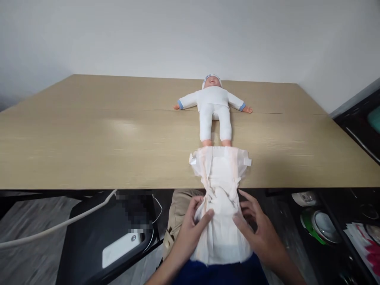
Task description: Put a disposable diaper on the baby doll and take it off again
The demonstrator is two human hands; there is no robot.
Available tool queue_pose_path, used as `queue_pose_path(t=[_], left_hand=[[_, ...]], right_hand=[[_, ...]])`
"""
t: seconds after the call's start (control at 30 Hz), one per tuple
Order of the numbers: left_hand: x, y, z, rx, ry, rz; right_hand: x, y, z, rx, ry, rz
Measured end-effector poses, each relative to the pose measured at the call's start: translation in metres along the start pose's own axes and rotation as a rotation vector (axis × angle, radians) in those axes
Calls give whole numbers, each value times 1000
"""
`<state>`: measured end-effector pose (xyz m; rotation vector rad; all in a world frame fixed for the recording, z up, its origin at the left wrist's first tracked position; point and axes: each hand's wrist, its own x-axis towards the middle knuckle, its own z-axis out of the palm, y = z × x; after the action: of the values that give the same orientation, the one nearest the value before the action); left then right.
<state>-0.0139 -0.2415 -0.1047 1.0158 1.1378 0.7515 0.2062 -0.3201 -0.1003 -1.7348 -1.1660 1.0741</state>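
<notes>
An unfolded white diaper [221,221] lies over the table's front edge, its far part flat on the table and its near part hanging towards my lap. My left hand [194,223] holds its left side, thumb on top and fingers curled at the edge. At the opposite edge is my right hand [257,227], fingers apart, with the thumb tip against the diaper. Just beyond the diaper, a baby doll [214,107] in a white suit and a printed cap lies on its back, arms spread and feet close to the diaper's far end.
The wooden table [89,138] reaches back to a pale wall. Below on the left, a white power bank [121,249] with cables rests on a black seat [83,233]. On the lower right are a green-rimmed container [322,227] and some printed packets [363,245]. A pale hose [68,221] crosses the lower left.
</notes>
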Motion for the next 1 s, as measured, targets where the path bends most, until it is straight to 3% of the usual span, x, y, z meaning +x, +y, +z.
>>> queue_pose_path(t=[0.1,0.2,0.33,0.53,0.7,0.8,0.87,0.97,1.0], left_hand=[[-6,-19,-1,8,20,-24],[-11,-35,2,-9,56,-50],[-7,-50,6,1,69,-7],[-18,-41,9,163,148,129],[-19,-23,-26,569,278,489],[17,4,-57,756,325,796],[58,34,-71,836,262,974],[126,90,-73,922,143,1064],[145,109,-69,977,28,1067]], right_hand=[[-14,4,0,-128,200,-73],[-9,-11,0,-199,314,-257],[35,-42,10,-333,184,-505],[105,-60,39,-632,13,-596],[109,-46,56,-797,15,-582],[105,-40,60,-799,36,-595],[104,-39,61,-797,45,-600],[107,-37,61,-799,55,-608],[108,-37,61,-800,60,-610]])
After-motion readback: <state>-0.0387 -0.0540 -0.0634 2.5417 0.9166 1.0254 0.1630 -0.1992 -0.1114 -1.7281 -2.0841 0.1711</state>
